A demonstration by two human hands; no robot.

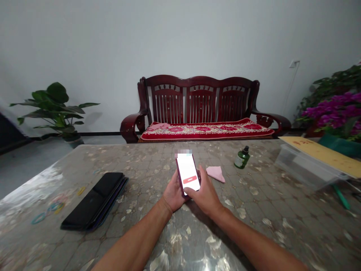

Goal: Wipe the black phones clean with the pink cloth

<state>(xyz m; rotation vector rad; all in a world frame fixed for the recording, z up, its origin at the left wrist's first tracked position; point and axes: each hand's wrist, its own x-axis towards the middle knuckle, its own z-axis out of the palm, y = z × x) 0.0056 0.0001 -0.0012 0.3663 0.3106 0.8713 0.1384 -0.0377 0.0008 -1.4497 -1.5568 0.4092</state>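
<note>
Head view: a glossy, stone-patterned worktop fills the lower half of the scene. Beyond it, a dark red wooden settee with a flowered red cushion stands against a pale wall. A leafy green plant stands on the floor at far left, and purple flowers bloom at far right. A clear plastic box with a yellow lid sits on the worktop's right side. A stack of flat dark devices lies on the left side, well apart from the hands.

Both bare forearms reach in from the bottom edge to the middle of the worktop. The left hand grasps a phone from below and from the left. The right hand grips its right edge, thumb lying on the lower part of the lit white screen. The phone is tilted up, just above the worktop. A folded pink cloth lies just beside the right hand. A small green bottle stands farther right. Coloured rubber bands are scattered near the left edge.
</note>
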